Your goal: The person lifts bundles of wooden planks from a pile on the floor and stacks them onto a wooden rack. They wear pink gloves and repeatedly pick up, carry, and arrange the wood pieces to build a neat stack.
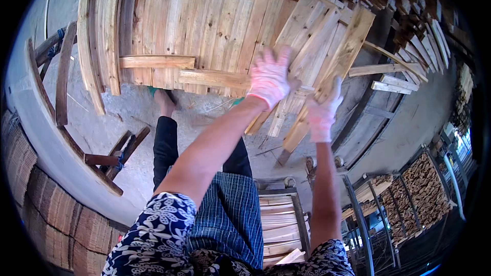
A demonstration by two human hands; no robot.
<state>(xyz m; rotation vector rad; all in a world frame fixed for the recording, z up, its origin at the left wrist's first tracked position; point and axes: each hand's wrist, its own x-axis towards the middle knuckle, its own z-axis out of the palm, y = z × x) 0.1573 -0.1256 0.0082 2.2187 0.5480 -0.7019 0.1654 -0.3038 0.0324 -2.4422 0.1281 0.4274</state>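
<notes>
My left hand, in a pink and white knitted glove, lies with its fingers spread on a row of wooden boards. A short wooden strip crosses the boards right beside it. To the right, my right hand, gloved alike and slightly blurred, is closed at the right edge of a slanting wooden plank. Its thumb side is on the plank; some of its fingers are hard to make out. That plank lies over other slanted boards at the right end of the row.
Loose strips lie across the left end. Wooden trestle legs stand at left, near stacked brown bundles. More wood pieces are piled at far right. A rack of wooden slats is close by my right side.
</notes>
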